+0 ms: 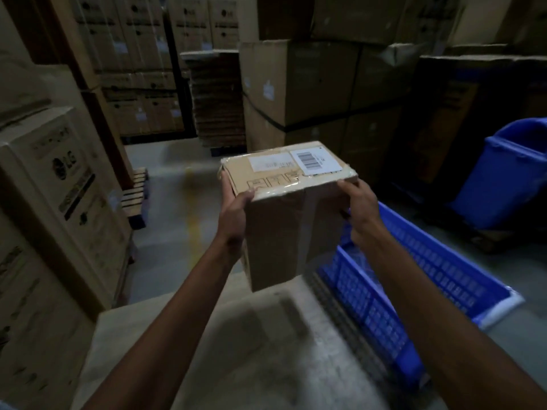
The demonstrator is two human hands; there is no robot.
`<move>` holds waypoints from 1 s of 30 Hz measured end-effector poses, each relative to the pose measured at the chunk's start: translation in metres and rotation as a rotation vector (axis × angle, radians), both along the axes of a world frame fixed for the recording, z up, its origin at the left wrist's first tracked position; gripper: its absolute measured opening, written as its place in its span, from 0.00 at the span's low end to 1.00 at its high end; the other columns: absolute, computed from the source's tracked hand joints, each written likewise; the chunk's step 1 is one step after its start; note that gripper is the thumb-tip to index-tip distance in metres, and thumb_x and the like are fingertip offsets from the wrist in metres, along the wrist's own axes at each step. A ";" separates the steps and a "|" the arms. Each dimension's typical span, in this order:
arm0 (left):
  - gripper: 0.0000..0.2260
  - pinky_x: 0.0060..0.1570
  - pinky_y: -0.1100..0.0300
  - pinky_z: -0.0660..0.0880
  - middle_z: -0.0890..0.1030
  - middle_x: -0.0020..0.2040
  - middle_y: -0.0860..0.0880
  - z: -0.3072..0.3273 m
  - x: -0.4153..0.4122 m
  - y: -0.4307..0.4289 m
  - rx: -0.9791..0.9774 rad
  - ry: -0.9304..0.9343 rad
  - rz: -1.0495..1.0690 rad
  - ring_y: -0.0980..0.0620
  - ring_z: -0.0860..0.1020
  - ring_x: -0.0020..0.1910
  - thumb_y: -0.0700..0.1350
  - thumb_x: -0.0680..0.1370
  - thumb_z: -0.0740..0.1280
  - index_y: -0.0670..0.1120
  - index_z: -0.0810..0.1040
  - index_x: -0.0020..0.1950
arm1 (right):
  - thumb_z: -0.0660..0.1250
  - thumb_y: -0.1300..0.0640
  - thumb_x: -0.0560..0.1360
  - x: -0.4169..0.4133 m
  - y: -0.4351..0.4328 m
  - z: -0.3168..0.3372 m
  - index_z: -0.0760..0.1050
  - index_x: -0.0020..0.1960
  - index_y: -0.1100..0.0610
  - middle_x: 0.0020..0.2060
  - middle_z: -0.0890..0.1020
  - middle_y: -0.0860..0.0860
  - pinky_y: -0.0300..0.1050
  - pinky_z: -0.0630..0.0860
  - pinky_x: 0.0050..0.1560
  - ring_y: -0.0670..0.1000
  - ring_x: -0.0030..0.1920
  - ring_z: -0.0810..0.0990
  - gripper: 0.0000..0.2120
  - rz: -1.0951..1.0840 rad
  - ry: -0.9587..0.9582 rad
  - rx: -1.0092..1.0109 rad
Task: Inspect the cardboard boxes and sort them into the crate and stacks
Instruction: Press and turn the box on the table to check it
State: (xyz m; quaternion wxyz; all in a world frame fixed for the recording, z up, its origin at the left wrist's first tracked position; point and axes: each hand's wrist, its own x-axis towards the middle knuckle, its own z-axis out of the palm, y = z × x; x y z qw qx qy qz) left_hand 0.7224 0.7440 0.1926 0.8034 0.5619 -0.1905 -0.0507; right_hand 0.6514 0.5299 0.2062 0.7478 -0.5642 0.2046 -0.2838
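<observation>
Both hands clamp box: left hand (235, 207) at 9 o'clock side, right hand (359, 199) at 3, cardboard box (291, 208) lifted label-up, likely for inspection; blue crate (438, 261) at 4 o'clock below.

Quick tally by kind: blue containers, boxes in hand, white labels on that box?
Blue containers: 2, crate, bin
Held box: 1
White labels on it: 2, plain label, barcode label
Total: 5
</observation>
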 end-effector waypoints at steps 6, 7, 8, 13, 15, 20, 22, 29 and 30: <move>0.38 0.70 0.42 0.70 0.71 0.74 0.43 0.036 0.009 -0.103 -0.018 -0.070 -0.023 0.44 0.76 0.67 0.44 0.75 0.63 0.58 0.49 0.81 | 0.68 0.58 0.78 0.000 -0.091 0.033 0.76 0.67 0.55 0.54 0.84 0.52 0.43 0.81 0.41 0.50 0.50 0.84 0.17 -0.076 -0.095 -0.023; 0.39 0.69 0.41 0.71 0.71 0.74 0.42 0.040 0.008 -0.120 -0.021 -0.069 -0.028 0.44 0.76 0.67 0.44 0.75 0.63 0.58 0.48 0.81 | 0.68 0.57 0.78 0.001 -0.108 0.037 0.76 0.67 0.55 0.54 0.85 0.53 0.46 0.82 0.44 0.52 0.52 0.84 0.17 -0.076 -0.105 -0.034; 0.38 0.68 0.41 0.72 0.71 0.74 0.41 0.043 0.007 -0.138 -0.025 -0.068 -0.030 0.44 0.77 0.67 0.44 0.76 0.63 0.58 0.47 0.81 | 0.69 0.56 0.77 0.003 -0.127 0.039 0.76 0.66 0.55 0.55 0.85 0.54 0.49 0.83 0.47 0.53 0.53 0.84 0.18 -0.073 -0.117 -0.036; 0.37 0.63 0.44 0.77 0.73 0.71 0.41 0.054 0.006 -0.231 -0.027 -0.032 -0.018 0.44 0.79 0.64 0.41 0.76 0.63 0.57 0.51 0.81 | 0.69 0.54 0.78 0.011 -0.223 0.045 0.76 0.67 0.54 0.56 0.84 0.54 0.53 0.83 0.53 0.54 0.54 0.84 0.18 -0.074 -0.090 -0.035; 0.35 0.58 0.52 0.80 0.74 0.71 0.42 0.052 0.013 -0.264 0.023 -0.022 0.003 0.46 0.80 0.62 0.37 0.77 0.63 0.54 0.53 0.81 | 0.69 0.52 0.78 0.016 -0.257 0.041 0.76 0.65 0.54 0.56 0.84 0.54 0.54 0.82 0.54 0.54 0.54 0.84 0.16 -0.065 -0.069 -0.020; 0.38 0.53 0.54 0.81 0.69 0.74 0.41 0.030 0.030 -0.319 0.167 0.050 -0.044 0.45 0.78 0.64 0.31 0.78 0.62 0.56 0.52 0.81 | 0.68 0.50 0.78 0.037 -0.330 0.008 0.74 0.64 0.56 0.56 0.83 0.57 0.58 0.82 0.54 0.58 0.54 0.83 0.17 -0.063 0.062 0.033; 0.39 0.61 0.48 0.78 0.68 0.75 0.41 0.017 0.031 -0.335 0.199 0.088 -0.034 0.43 0.76 0.66 0.30 0.79 0.61 0.56 0.49 0.82 | 0.69 0.49 0.77 0.046 -0.350 -0.008 0.74 0.66 0.55 0.55 0.83 0.56 0.59 0.83 0.53 0.57 0.53 0.84 0.20 -0.033 0.113 0.055; 0.39 0.66 0.43 0.74 0.69 0.75 0.43 -0.042 0.043 -0.356 0.299 0.203 0.005 0.43 0.74 0.68 0.30 0.79 0.60 0.58 0.48 0.82 | 0.68 0.60 0.75 0.076 -0.385 -0.074 0.78 0.60 0.63 0.49 0.84 0.59 0.51 0.80 0.42 0.57 0.46 0.84 0.15 0.084 0.311 0.150; 0.39 0.67 0.43 0.73 0.68 0.75 0.43 -0.051 0.045 -0.355 0.303 0.224 0.017 0.43 0.74 0.69 0.30 0.79 0.60 0.58 0.48 0.82 | 0.68 0.61 0.75 0.078 -0.384 -0.083 0.78 0.59 0.63 0.48 0.84 0.59 0.51 0.80 0.42 0.57 0.45 0.83 0.13 0.097 0.336 0.152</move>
